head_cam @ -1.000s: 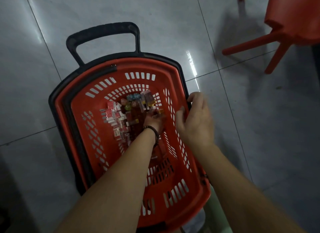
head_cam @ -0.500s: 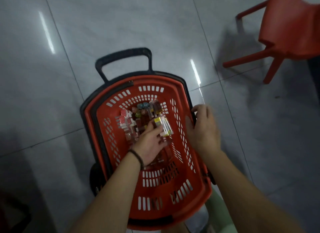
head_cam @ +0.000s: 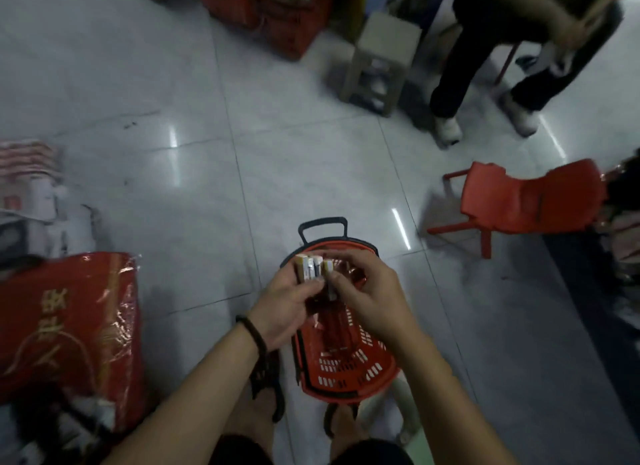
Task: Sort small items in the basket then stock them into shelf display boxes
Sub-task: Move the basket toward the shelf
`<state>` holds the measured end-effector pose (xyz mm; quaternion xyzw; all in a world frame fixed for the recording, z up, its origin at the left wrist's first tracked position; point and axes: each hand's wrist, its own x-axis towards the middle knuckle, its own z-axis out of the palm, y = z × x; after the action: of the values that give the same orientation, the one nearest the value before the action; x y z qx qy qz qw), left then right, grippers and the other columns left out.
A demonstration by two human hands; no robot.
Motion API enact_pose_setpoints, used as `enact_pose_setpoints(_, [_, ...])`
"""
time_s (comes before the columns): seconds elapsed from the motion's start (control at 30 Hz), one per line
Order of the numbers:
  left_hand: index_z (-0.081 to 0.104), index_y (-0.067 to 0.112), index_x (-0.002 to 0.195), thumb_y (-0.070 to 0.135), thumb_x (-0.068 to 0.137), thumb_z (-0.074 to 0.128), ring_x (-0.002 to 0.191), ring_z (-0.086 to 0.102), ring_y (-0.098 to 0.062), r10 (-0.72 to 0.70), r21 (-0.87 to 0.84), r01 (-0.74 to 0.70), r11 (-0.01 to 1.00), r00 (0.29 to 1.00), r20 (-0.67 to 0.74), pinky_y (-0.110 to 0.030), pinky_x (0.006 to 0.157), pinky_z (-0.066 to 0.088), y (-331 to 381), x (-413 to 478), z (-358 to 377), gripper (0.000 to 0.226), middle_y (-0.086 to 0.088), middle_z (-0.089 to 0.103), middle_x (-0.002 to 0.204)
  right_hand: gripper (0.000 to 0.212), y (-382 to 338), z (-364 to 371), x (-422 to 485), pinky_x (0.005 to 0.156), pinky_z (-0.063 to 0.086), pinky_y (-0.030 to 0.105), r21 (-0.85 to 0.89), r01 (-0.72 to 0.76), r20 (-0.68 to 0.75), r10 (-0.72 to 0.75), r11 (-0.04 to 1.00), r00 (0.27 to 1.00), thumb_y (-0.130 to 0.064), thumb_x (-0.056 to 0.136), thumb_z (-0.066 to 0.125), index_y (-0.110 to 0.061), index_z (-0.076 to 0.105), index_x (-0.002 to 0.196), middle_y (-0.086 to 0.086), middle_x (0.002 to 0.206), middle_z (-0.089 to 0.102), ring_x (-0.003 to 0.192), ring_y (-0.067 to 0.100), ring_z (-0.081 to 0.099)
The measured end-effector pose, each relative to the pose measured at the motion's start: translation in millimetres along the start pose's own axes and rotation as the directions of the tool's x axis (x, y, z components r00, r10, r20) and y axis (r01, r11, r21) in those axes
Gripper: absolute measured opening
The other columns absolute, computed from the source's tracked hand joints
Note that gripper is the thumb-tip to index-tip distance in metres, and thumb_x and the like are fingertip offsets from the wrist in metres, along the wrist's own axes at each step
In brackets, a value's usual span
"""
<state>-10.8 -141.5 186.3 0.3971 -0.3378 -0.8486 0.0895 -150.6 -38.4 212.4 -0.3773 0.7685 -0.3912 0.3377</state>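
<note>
A red shopping basket (head_cam: 349,371) with a black pull handle stands on the floor in front of me. Above it my left hand (head_cam: 284,308) grips a small bundle of slim boxes (head_cam: 308,269) with yellow and white ends. My right hand (head_cam: 367,291) meets it from the right, and its fingers pinch the rightmost box of the bundle. Both hands cover most of the basket's far half, so the small items inside are hidden.
A red plastic chair (head_cam: 519,205) stands to the right. A person's legs (head_cam: 485,66) and a beige stool (head_cam: 381,59) are at the back. A red foil bag (head_cam: 69,326) lies at my left, with stacked goods behind it.
The view has pulled up and back. My left hand lifted out of the basket with a bundle of boxes, and my right hand left the basket's rim and joined it.
</note>
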Motion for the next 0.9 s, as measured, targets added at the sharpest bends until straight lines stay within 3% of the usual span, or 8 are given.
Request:
enact_pose_setpoints(0.17, [0.054,-0.001,0.136,-0.007,0.1,0.058,0.124,0.063,-0.048,0.129,0.114,-0.124,0.986,0.991,-0.041,-0.062,0.106,0.052,82,-115,20,0.036,-0.03,0.066,0.131,0.029,-122,-29,-42,0.084,0.058,0.032,0.051,0.135,0.056,-0.138,0.989,0.989,-0.031,0.093,0.082,-0.037,0.076,0.121,-0.013,0.11,0.071,0.098,0.007,0.068])
enact_pose_setpoints(0.3, [0.051,0.001,0.134,-0.006,0.104,0.052,0.113,0.071,-0.038,0.268,0.042,-0.265,0.963,0.953,-0.14,-0.047,0.094,0.06,104,-204,30,0.031,-0.026,0.07,0.125,0.025,-177,-31,-65,0.081,0.062,0.045,0.201,0.194,0.124,-0.221,0.96,0.967,-0.015,0.094,0.081,-0.028,0.079,0.116,-0.004,0.098,0.079,0.087,0.019,0.075])
enact_pose_setpoints(0.4, [0.053,0.004,0.125,-0.004,0.1,0.06,0.112,0.071,-0.041,0.338,-0.076,-0.376,0.923,0.892,-0.301,-0.043,0.09,0.06,93,-262,41,0.027,-0.023,0.073,0.122,0.022,-217,-21,-86,0.075,0.063,0.041,0.382,0.19,0.176,-0.273,0.904,0.946,-0.001,0.096,0.073,-0.015,0.078,0.112,0.008,0.086,0.079,0.081,0.025,0.076])
enact_pose_setpoints(0.47, [0.054,0.009,0.117,0.001,0.098,0.064,0.102,0.07,-0.034,0.386,-0.109,-0.456,0.883,0.839,-0.384,-0.039,0.086,0.058,86,-299,44,0.023,-0.02,0.074,0.123,0.017,-243,-9,-101,0.066,0.061,0.033,0.445,0.192,0.222,-0.316,0.875,0.923,0.003,0.096,0.071,-0.008,0.076,0.109,0.011,0.081,0.078,0.071,0.021,0.072])
enact_pose_setpoints(0.57, [0.057,0.008,0.118,0.003,0.1,0.066,0.089,0.067,-0.022,0.439,-0.071,-0.566,0.821,0.707,-0.555,-0.03,0.073,0.055,81,-350,33,0.021,-0.023,0.072,0.118,0.016,-277,14,-124,0.064,0.061,0.035,0.492,0.216,0.321,-0.406,0.844,0.856,0.005,0.094,0.074,-0.006,0.076,0.105,0.017,0.079,0.072,0.069,0.026,0.07])
enact_pose_setpoints(0.77, [0.067,-0.004,0.115,0.001,0.1,0.064,0.077,0.063,-0.018,0.515,0.064,-0.727,0.683,0.418,-0.748,-0.03,0.068,0.052,70,-471,4,0.016,-0.018,0.067,0.095,0.027,-347,73,-188,0.066,0.052,0.018,0.362,0.562,0.502,-0.664,0.744,0.555,-0.006,0.084,0.089,-0.026,0.082,0.1,-0.015,0.088,0.072,0.077,0.011,0.07])
enact_pose_setpoints(0.83, [0.071,0.003,0.11,0.0,0.1,0.064,0.072,0.066,-0.015,0.518,0.104,-0.761,0.64,0.328,-0.79,-0.027,0.064,0.054,58,-515,-6,0.013,-0.009,0.072,0.089,0.029,-374,99,-210,0.069,0.052,0.017,0.268,0.754,0.557,-0.735,0.599,0.386,-0.014,0.084,0.09,-0.032,0.081,0.104,-0.016,0.097,0.069,0.086,0.011,0.069])
enact_pose_setpoints(0.9, [0.075,0.012,0.11,0.003,0.099,0.068,0.073,0.067,-0.016,0.51,0.172,-0.758,0.629,0.236,-0.827,-0.028,0.064,0.054,41,-557,-22,0.016,-0.006,0.074,0.085,0.026,-403,129,-236,0.072,0.047,0.012,0.189,0.908,0.619,-0.763,0.374,0.185,-0.021,0.087,0.085,-0.033,0.079,0.109,-0.021,0.102,0.066,0.089,0.001,0.064])
